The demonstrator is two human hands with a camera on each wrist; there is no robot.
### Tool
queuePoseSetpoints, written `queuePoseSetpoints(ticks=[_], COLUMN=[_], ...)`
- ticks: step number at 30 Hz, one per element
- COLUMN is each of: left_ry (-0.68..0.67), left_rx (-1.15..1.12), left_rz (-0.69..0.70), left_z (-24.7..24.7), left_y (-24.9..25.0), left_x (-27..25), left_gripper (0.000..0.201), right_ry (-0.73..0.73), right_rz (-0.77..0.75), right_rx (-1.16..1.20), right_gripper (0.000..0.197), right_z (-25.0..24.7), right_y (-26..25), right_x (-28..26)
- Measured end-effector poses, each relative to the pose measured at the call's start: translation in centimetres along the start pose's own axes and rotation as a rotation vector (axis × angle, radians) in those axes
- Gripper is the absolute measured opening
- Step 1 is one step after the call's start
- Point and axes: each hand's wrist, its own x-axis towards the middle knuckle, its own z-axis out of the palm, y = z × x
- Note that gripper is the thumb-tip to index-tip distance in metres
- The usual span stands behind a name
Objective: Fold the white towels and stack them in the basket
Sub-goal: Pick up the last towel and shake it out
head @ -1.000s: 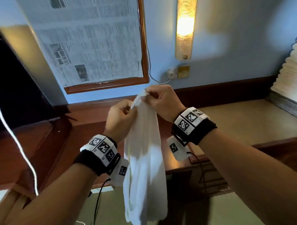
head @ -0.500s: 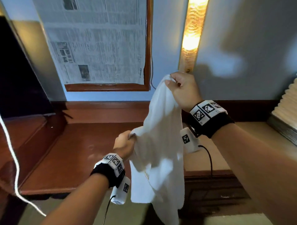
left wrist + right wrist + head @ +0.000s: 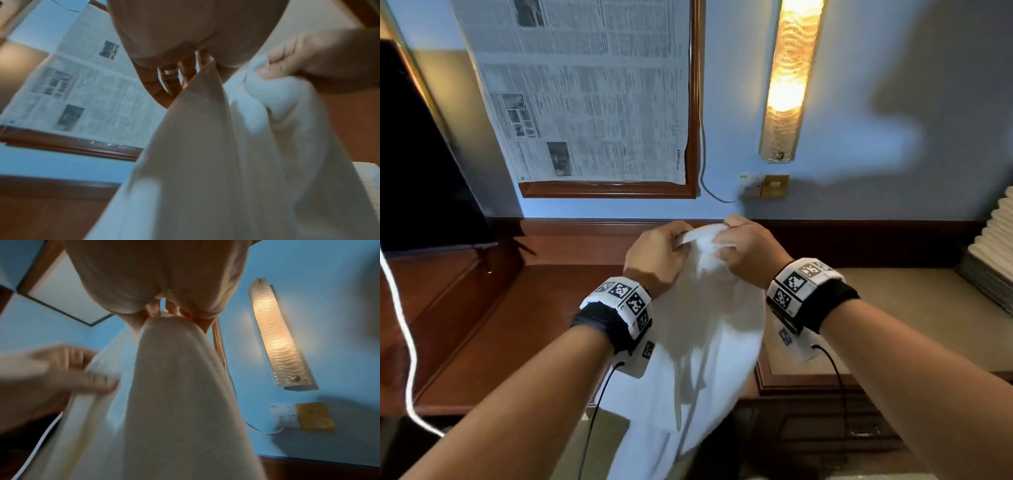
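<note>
A: What are the hands doing?

B: The left hand and the right hand are up in the air, side by side, almost touching. Both have their fingers curled round the top of one white towel and pinch it tight.

A: How are the arms held?

B: Both arms reach out away from the body. The wrists are bent a bit, with the backs of the hands facing up.

A: Where is the towel?

B: It hangs down from the two hands, between the arms. It is bunched at the top and loose and wrinkly lower down. It hangs over the near edge of a brown wooden desk.

A: What is past the hands?

B: On the far wall, a lit wall lamp is up to the right. A newspaper in a wooden frame is up to the left. A wall socket sits just under the lamp.
</note>
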Motion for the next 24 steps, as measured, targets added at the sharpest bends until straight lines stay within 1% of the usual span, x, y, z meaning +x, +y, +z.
queuePoseSetpoints(ticks=[1,2,4,6,7,8,9,10,12,13,14,16,17,19,20,21,22,24], left_ry=[0.034,0.055,0.085,0.106,0.105,0.098,0.087,0.082,0.059,0.032,-0.005,-0.072,-0.079,-0.025,0.031,0.094,0.167,0.312], left_rx=[0.019,0.037,0.086,0.125,0.127,0.135,0.163,0.185,0.222,0.222,0.213,0.175,0.146,0.086,0.049,0.018,-0.017,-0.118], left_rz=[-0.039,-0.084,-0.163,-0.274,-0.34,-0.405,-0.469,-0.522,-0.606,-0.642,-0.665,-0.682,-0.682,-0.66,-0.643,-0.618,-0.576,-0.527], left_z=[-0.2,-0.2,0.2,0.4,0.5,0.6,0.6,0.6,0.7,0.7,0.6,0.0,-0.6,-2.2,-3.1,-4.1,-4.9,-6.4], left_y=[-0.7,-1.4,-2.7,-3.8,-4.5,-5.3,-6.4,-7.3,-9.4,-10.3,-11.1,-12.6,-13.2,-14.3,-14.6,-15.1,-15.4,-15.5], left_x=[-0.6,-1.2,-2.5,-3.9,-4.6,-5.3,-6.0,-6.8,-8.3,-8.8,-9.4,-10.2,-10.6,-11.1,-11.2,-11.2,-11.0,-10.2], left_gripper=[0.021,0.021,0.013,0.026,0.029,0.023,0.012,0.001,0.006,0.005,0.009,0.02,0.025,0.03,0.029,0.025,0.021,0.018], right_ry=[0.021,0.042,0.094,0.164,0.201,0.234,0.268,0.289,0.309,0.315,0.309,0.297,0.299,0.285,0.274,0.255,0.196,0.03], right_rz=[-0.015,-0.028,-0.023,-0.022,-0.017,-0.005,-0.002,0.015,0.057,0.071,0.094,0.161,0.183,0.292,0.401,0.506,0.602,0.719], right_rx=[0.001,0.005,-0.012,0.008,0.039,0.058,0.067,0.064,0.074,0.096,0.112,0.148,0.163,0.208,0.246,0.266,0.246,0.224], right_gripper=[0.024,0.026,0.023,0.02,0.023,0.029,0.035,0.036,0.029,0.028,0.031,0.041,0.046,0.056,0.055,0.046,0.036,0.012], right_z=[-0.4,-0.7,-1.2,-1.4,-1.6,-2.0,-2.3,-2.8,-3.4,-3.7,-3.9,-4.0,-4.0,-3.8,-3.6,-3.2,-2.8,-1.5], right_y=[-0.5,-1.0,-2.2,-3.0,-3.4,-3.7,-3.8,-3.7,-3.3,-2.8,-2.5,-1.4,-0.5,1.7,3.0,4.4,5.5,7.1], right_x=[0.6,1.2,2.6,3.9,4.5,5.1,5.6,6.1,6.6,6.9,7.0,6.9,6.6,5.6,4.9,4.2,3.3,1.0])
